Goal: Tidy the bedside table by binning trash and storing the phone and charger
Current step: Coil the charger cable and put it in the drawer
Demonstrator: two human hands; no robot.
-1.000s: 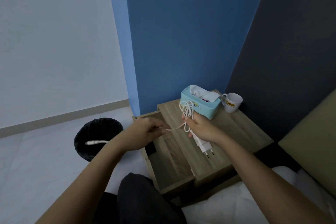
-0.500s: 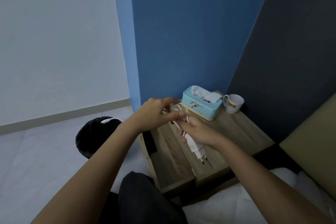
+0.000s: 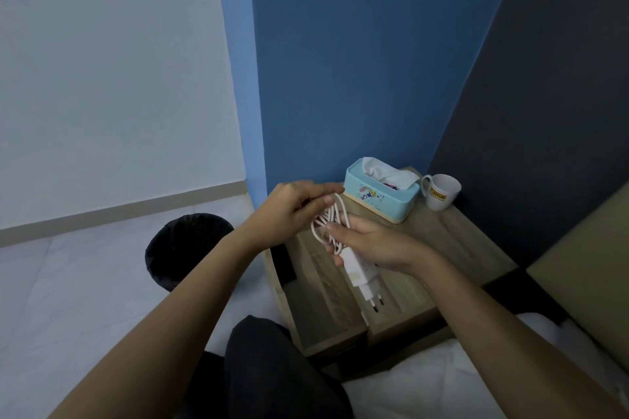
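My right hand [image 3: 369,241] grips a white charger [image 3: 362,274] above the wooden bedside table [image 3: 452,248], plug pins pointing down toward me. Its white cable [image 3: 332,221] is looped in coils over my right fingers. My left hand [image 3: 292,204] holds the cable at the top of the coil, fingers pinched on it. The table's drawer [image 3: 323,303] stands pulled out under my hands. A dark flat object [image 3: 284,264], perhaps the phone, lies at the drawer's left edge, partly hidden by my left arm.
A black bin [image 3: 185,247] stands on the white floor left of the table. A teal tissue box [image 3: 381,194] and a white mug [image 3: 440,192] sit at the table's back. White bedding [image 3: 425,381] lies at lower right. My dark-trousered knee [image 3: 269,360] is below the drawer.
My left hand rose from the drawer side to the top of the coil, winding more cable around my right hand. The loose cable end that showed over the bin is gone.
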